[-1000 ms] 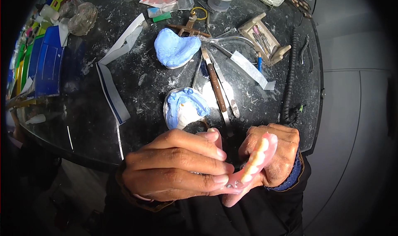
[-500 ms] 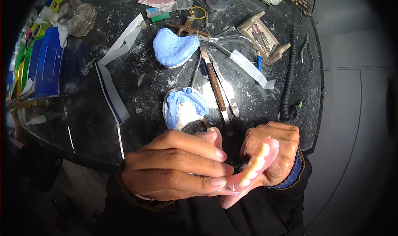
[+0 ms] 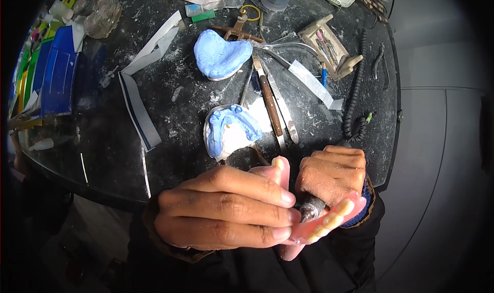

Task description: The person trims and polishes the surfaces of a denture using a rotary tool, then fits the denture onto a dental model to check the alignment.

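Observation:
My left hand (image 3: 226, 208) grips a pink denture (image 3: 329, 223) with a row of pale teeth, holding it just below the front edge of the black worktop (image 3: 180, 113). My right hand (image 3: 332, 174) is closed around a metal rotary handpiece (image 3: 310, 209), whose tip meets the denture from behind. The handpiece's black coiled cord (image 3: 355, 92) runs up the worktop's right side. Most of the handpiece is hidden inside my fist.
Two blue-and-white dental casts lie on the worktop: one (image 3: 231, 129) just beyond my hands, another (image 3: 220, 56) farther back. Knives and spatulas (image 3: 272, 105), tweezers, white paper strips (image 3: 139, 97), a bur block (image 3: 329, 43), small jars and blue trays (image 3: 56, 76) crowd the surface.
The denture has shifted slightly in my hands, with the handpiece tip now visible against it. The hands stay in the same spot.

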The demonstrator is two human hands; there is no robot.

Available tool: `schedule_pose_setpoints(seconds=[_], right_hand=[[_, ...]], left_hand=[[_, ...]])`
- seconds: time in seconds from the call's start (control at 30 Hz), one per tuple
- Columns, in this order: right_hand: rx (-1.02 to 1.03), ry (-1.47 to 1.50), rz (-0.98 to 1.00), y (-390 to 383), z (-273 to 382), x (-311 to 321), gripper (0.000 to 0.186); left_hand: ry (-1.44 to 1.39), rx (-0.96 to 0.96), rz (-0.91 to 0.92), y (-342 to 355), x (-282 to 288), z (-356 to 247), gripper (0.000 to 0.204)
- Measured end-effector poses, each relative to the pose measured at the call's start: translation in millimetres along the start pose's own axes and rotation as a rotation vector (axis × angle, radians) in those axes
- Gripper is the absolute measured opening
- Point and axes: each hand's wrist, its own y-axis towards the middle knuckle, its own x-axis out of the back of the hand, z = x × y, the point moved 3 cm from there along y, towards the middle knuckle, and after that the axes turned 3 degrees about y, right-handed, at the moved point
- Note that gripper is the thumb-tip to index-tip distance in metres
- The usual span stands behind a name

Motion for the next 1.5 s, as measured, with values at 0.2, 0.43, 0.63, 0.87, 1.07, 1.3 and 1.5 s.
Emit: schedule_pose_setpoints(seconds=[0.2, 0.43, 0.63, 0.87, 1.07, 1.3, 1.5], right_hand=[[0.046, 0.036, -0.098, 1.5, 0.7, -7.6, 0.039], [0.082, -0.016, -0.054, -3.6, 1.9, 1.3, 0.045], [0.073, 0.003, -0.080, -4.3, 0.6, 0.9, 0.047], [-0.009, 0.060, -0.016, 3.9, 3.4, 3.7, 0.049], [-0.128, -0.035, 0.077, 0.0, -17.6, 26.1, 0.061], [-0.180, 0.309, -0.010, 13.3, -1.0, 48.6, 0.035], [-0.007, 0.478, 0.268, 4.5, 2.0, 29.3, 0.028]], left_hand=[[-0.033, 0.011, 0.012, -2.0, 0.9, -1.6, 0.017], [0.093, 0.073, -0.007, 4.2, -7.8, -8.4, 0.012], [0.077, 0.057, -0.011, 0.8, -2.9, -4.0, 0.014], [0.072, 0.033, -0.087, 1.8, -8.6, -2.0, 0.021], [0.024, 0.068, -0.155, -20.6, -10.1, 1.4, 0.013], [0.263, 0.112, 0.139, 0.2, -8.8, -13.5, 0.015], [0.332, 0.118, 0.236, 4.0, -13.8, -16.7, 0.016]])
